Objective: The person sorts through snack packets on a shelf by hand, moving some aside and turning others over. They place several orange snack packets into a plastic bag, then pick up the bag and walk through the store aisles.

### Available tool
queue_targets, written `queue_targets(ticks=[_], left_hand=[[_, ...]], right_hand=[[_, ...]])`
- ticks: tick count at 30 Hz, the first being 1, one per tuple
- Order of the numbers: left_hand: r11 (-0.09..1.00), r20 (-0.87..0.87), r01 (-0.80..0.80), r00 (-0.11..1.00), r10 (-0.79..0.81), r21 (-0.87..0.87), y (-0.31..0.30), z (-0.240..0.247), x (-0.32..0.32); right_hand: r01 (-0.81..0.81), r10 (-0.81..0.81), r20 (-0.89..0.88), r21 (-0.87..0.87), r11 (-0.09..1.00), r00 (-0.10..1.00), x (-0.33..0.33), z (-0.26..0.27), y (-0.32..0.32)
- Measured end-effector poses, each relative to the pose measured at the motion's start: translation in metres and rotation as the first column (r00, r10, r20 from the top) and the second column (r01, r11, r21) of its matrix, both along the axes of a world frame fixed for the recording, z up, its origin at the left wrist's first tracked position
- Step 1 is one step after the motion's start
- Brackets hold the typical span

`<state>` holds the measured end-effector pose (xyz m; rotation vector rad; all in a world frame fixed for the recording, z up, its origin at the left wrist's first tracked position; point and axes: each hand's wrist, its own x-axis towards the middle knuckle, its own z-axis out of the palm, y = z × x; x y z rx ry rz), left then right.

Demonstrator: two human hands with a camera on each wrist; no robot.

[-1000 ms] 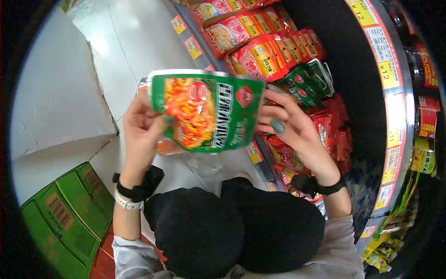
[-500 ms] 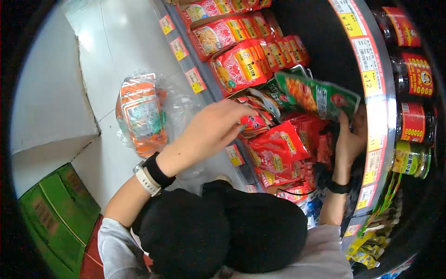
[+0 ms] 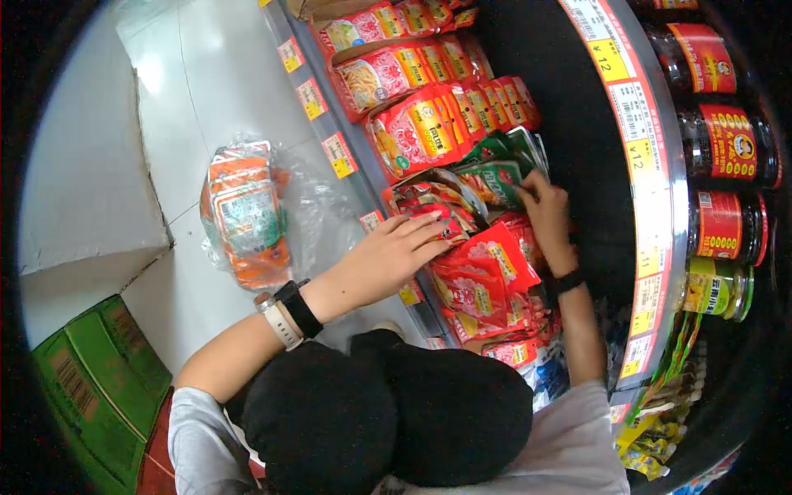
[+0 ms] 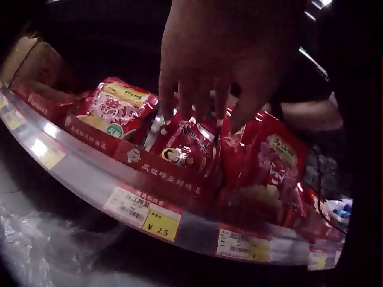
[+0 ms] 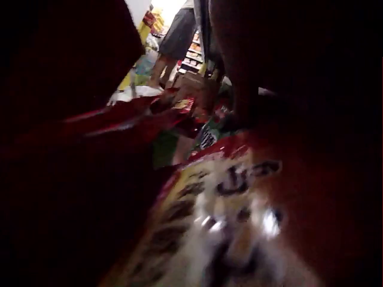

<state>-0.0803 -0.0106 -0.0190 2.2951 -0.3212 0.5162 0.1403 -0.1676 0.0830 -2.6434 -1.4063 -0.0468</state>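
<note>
In the head view my left hand [image 3: 400,252] lies with straight, spread fingers on red food pouches [image 3: 437,210] at the shelf's front edge. The left wrist view shows its fingertips over a dark red pouch [image 4: 190,146] with a cartoon figure, between other red packets. My right hand [image 3: 549,219] reaches in at the back of the row, its bent fingers pinching the end of a green pouch [image 3: 495,183]. That pouch lies among other green pouches beside the red ones. Most of the right palm is turned away; the right wrist view is dark, with a pouch close up.
Boxes of red pouches [image 3: 421,136] line the shelf farther along. Price labels [image 3: 338,155] run along its front edge. An upper shelf with jars [image 3: 726,144] overhangs at the right. A clear bag of orange packets [image 3: 247,214] lies on the floor; green cartons [image 3: 103,388] stand lower left.
The green pouch, first held before me in both hands, went with my right hand to the back of the shelf and down among the green pouches. My left hand moved onto the red pouches.
</note>
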Motion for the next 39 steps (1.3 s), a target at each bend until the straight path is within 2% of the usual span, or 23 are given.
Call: queue_targets(ticks=[3, 4, 6, 7, 8, 10, 12, 14, 16, 17, 18, 20, 22, 23, 24, 26, 27, 29, 30, 34, 37, 38, 39], left_hand=[[0.996, -0.021, 0.015, 1.000, -0.014, 0.090, -0.001, 0.000, 0.000], [0.990, -0.040, 0.039, 0.999, -0.034, 0.134, -0.003, 0.002, 0.001], [0.984, -0.025, 0.009, 1.000, -0.005, 0.176, -0.008, -0.009, 0.004], [0.975, -0.014, -0.024, 1.000, 0.028, 0.221, -0.012, -0.015, 0.007], [0.976, -0.009, -0.020, 1.000, 0.023, 0.217, -0.013, -0.016, 0.009], [0.960, 0.039, -0.091, 0.996, 0.083, 0.264, -0.014, -0.020, 0.013], [0.957, 0.025, -0.081, 0.997, 0.077, 0.280, -0.015, -0.026, 0.021], [0.968, 0.091, -0.103, 0.992, 0.084, 0.230, -0.013, -0.033, 0.032], [0.971, 0.022, -0.053, 0.999, 0.049, 0.233, -0.008, -0.030, 0.034], [0.985, 0.015, -0.027, 1.000, 0.025, 0.168, -0.006, -0.030, 0.036], [0.995, 0.009, -0.002, 1.000, 0.001, 0.103, -0.004, -0.030, 0.037], [0.992, -0.012, 0.018, 1.000, -0.017, 0.124, 0.001, -0.031, 0.039], [0.997, 0.007, 0.066, 0.998, -0.066, 0.039, 0.003, -0.031, 0.041], [0.997, 0.008, 0.068, 0.998, -0.068, 0.034, 0.002, -0.027, 0.041], [0.997, -0.022, 0.055, 0.998, -0.054, 0.061, 0.000, -0.023, 0.040], [0.995, -0.048, 0.051, 0.998, -0.047, 0.082, -0.005, -0.017, 0.041], [0.999, -0.023, 0.031, 0.999, -0.031, 0.022, -0.008, -0.016, 0.042], [0.996, 0.024, -0.003, 1.000, 0.005, -0.094, -0.012, -0.016, 0.045], [0.995, 0.020, 0.004, 1.000, -0.002, -0.100, -0.014, -0.020, 0.048], [0.995, 0.041, -0.062, 0.997, 0.065, -0.073, -0.018, -0.028, 0.071], [0.988, 0.054, -0.100, 0.993, 0.107, -0.114, -0.018, -0.032, 0.083], [0.989, 0.050, -0.096, 0.994, 0.102, -0.116, -0.019, -0.034, 0.081], [0.990, 0.064, -0.095, 0.993, 0.102, -0.103, -0.019, -0.034, 0.081]], right_hand=[[0.192, -0.179, -0.148, 0.079, 0.978, 0.973, 0.010, 0.004, 0.009], [0.196, -0.184, -0.146, 0.077, 0.978, 0.972, 0.011, 0.001, 0.007], [0.172, -0.156, -0.294, 0.030, 0.985, 0.943, 0.018, -0.010, -0.001], [0.189, -0.150, -0.292, 0.109, 0.976, 0.945, 0.024, -0.021, -0.004], [0.193, -0.156, -0.287, 0.106, 0.975, 0.945, 0.023, -0.019, 0.000], [0.195, -0.191, -0.089, 0.040, 0.980, 0.978, 0.022, -0.017, 0.009], [0.224, -0.225, -0.111, -0.026, 0.974, 0.968, 0.035, -0.015, 0.013], [0.243, -0.254, -0.130, -0.092, 0.966, 0.958, 0.037, -0.010, 0.014], [0.170, -0.151, 0.191, -0.089, 0.981, 0.970, 0.035, -0.003, 0.017], [0.165, -0.146, 0.187, -0.091, 0.982, 0.971, 0.034, 0.001, 0.019], [0.182, -0.171, 0.150, -0.065, 0.981, 0.974, 0.033, 0.005, 0.022], [0.199, -0.194, 0.105, -0.040, 0.979, 0.975, 0.040, 0.004, 0.020], [0.115, -0.117, 0.077, 0.031, 0.993, 0.990, 0.061, -0.007, 0.010], [0.219, -0.229, -0.154, -0.076, 0.973, 0.961, 0.071, -0.006, 0.008], [0.223, -0.233, -0.149, -0.083, 0.971, 0.961, 0.078, -0.011, 0.005], [0.178, -0.185, -0.437, -0.057, 0.982, 0.880, 0.082, -0.015, 0.000], [0.166, -0.173, -0.483, -0.057, 0.984, 0.858, 0.080, -0.014, -0.001], [0.164, -0.164, -0.438, -0.036, 0.986, 0.884, 0.072, -0.019, -0.002], [0.157, -0.148, -0.393, -0.009, 0.988, 0.907, 0.069, -0.021, -0.002], [0.180, -0.183, -0.419, -0.047, 0.983, 0.889, 0.074, -0.021, -0.002], [0.226, -0.211, -0.583, -0.048, 0.973, 0.785, 0.077, -0.019, -0.001], [0.230, -0.216, -0.585, -0.051, 0.972, 0.782, 0.072, -0.018, -0.004], [0.168, -0.178, -0.511, -0.067, 0.984, 0.841, 0.070, -0.016, -0.002]])
